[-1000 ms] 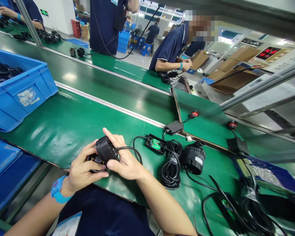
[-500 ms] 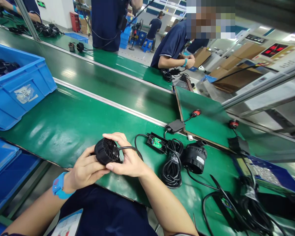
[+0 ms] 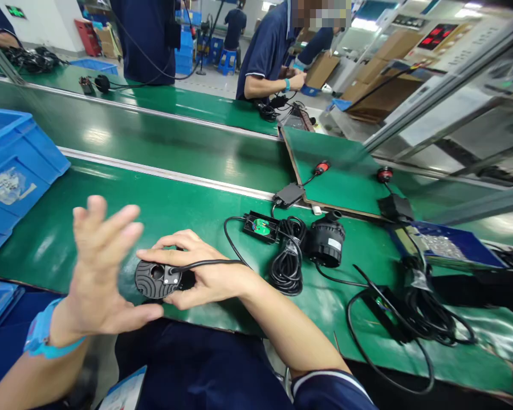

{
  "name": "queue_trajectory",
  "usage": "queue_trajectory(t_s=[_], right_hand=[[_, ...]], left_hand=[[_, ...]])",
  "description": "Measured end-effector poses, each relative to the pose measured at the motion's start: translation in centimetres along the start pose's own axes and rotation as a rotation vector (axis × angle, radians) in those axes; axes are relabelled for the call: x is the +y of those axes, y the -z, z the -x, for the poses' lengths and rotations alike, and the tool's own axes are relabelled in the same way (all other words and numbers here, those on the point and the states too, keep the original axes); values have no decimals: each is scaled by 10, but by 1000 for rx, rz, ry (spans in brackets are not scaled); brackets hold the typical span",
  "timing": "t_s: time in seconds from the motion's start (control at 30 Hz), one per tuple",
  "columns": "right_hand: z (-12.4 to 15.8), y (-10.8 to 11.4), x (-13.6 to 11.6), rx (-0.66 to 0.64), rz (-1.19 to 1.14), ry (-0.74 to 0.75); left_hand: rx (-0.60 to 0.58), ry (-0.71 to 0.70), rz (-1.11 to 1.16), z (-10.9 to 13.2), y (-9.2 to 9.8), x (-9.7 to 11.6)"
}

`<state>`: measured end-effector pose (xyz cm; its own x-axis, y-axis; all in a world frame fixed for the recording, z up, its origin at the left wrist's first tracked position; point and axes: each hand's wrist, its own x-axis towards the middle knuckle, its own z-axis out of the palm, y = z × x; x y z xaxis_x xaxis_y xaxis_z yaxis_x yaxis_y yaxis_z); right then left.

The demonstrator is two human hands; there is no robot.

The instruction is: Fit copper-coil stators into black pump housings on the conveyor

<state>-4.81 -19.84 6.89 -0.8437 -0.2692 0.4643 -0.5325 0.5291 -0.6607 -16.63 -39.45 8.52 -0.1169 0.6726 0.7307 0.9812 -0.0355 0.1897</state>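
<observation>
A black round pump-like part with a ribbed, wavy-grooved face is held by my right hand, fingers along its far side and thumb at its near side. Its black cable runs over that hand toward an open black case with a green circuit board. Raised to the left of the part, my left hand is open with fingers spread, slightly blurred, and holds nothing. A coiled black cable lies beside a black cylindrical pump on the green mat.
At the left stands a blue crate. On the right are another cable bundle and a blue tray of small parts. A raised green board carries red-and-black connectors. Co-workers stand across the bench.
My left hand has let go of the round part and lifted away to the left, fingers spreading. My right hand has turned the part grooved face up and lowered it. The view has shifted right.
</observation>
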Motion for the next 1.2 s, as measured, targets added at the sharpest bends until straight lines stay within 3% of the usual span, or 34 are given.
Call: queue_trajectory(t_s=[0.07, 0.13, 0.23, 0.33, 0.43, 0.6, 0.7, 0.87, 1.03, 1.2], right_hand=[[3, -2, 5, -10, -10, -2], [10, -5, 10, -35, -66, -68], [21, -12, 12, -63, -154, -207], [25, -23, 4, 15, -141, -317], [24, -30, -4, 69, -85, -369], [27, -33, 0, 26, -119, -252], [28, -36, -1, 33, -94, -275], [27, -39, -5, 72, -76, -389], [34, -43, 2, 153, -23, -241], [39, -53, 3, 319, 84, -142]], left_hand=[[-367, -173, -33, -17, 9, 0], [-521, -229, 8, -22, 10, 2], [-531, -116, 45, -15, 5, 7], [-468, -10, -54, -7, 2, 16], [-457, -13, -154, -8, 6, 23], [-609, -91, -31, -23, 21, 19], [-706, -103, 89, -29, 23, 13], [-580, 57, 62, -25, 12, 14], [-619, 61, 227, -14, 4, 12], [-148, 139, 464, 27, -19, 2]])
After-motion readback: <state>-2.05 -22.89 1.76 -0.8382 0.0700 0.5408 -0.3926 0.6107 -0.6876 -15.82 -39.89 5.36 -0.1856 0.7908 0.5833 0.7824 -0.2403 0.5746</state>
